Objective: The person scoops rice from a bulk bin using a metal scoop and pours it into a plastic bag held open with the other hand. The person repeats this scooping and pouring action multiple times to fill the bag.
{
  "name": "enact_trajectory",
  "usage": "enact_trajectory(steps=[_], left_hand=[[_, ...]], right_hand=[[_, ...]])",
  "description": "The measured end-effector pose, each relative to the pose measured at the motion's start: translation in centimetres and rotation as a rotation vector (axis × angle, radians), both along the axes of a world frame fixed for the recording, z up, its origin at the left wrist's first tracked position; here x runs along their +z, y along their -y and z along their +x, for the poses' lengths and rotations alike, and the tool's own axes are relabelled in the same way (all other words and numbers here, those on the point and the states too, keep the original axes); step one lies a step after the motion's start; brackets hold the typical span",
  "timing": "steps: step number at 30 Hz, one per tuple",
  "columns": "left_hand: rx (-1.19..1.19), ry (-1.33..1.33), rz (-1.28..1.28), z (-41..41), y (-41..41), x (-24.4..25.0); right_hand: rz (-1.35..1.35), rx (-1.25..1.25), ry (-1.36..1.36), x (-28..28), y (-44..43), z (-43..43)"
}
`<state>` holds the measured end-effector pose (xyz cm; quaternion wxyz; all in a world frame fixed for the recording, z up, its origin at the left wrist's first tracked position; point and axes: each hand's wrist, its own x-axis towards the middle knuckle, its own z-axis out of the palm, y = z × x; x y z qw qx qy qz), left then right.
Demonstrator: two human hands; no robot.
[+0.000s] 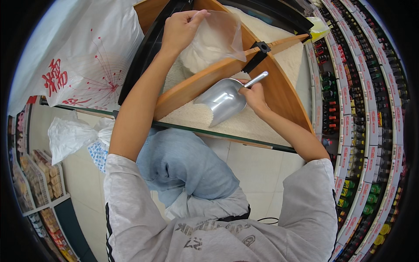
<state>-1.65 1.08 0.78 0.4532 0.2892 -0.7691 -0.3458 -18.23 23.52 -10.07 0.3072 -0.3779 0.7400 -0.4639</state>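
My left hand (183,29) pinches the rim of a clear plastic bag (226,32) between thumb and fingers. Pale rice fills the bag's lower part, which rests in the far compartment of a wooden bin. With my right hand (253,95) I grip a metal scoop (224,100) near the base of its handle. The scoop lies tilted in the near compartment, its mouth towards the left and against loose rice (186,118). Some rice shows at the scoop's lip. A wooden divider (203,75) stands between the bag and the scoop.
A black corner bracket (263,46) joins the dividers. The bin's glass front edge (229,137) runs close before my knees. A large white printed sack (88,59) stands at left, above a knotted plastic bag (75,134). Shelves of bottles (356,131) line the right side.
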Motion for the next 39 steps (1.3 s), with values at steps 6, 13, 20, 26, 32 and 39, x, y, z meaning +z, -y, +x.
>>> enact_trajectory(steps=[6, 13, 20, 26, 32, 39], left_hand=[[0.011, -0.002, -0.023, 0.1, 0.0, 0.1], [0.012, 0.017, -0.019, 0.1, -0.1, 0.2], [0.012, 0.040, 0.007, 0.2, -0.2, 0.4], [0.008, -0.021, -0.058, -0.1, 0.1, -0.3], [0.006, -0.009, -0.040, -0.1, 0.1, -0.3], [0.004, -0.024, -0.071, -0.2, 0.1, -0.2]], right_hand=[[0.007, -0.120, -0.041, -0.2, 0.4, -1.3], [0.006, -0.161, 0.133, 1.1, 0.8, -2.1], [0.063, -0.154, 0.258, 4.2, 0.5, -1.6], [-0.017, -0.203, 0.348, 6.8, 0.0, -1.8], [-0.107, -0.134, 0.431, 10.7, -1.0, -2.4], [-0.132, -0.194, 0.418, 10.6, -1.8, -6.2]])
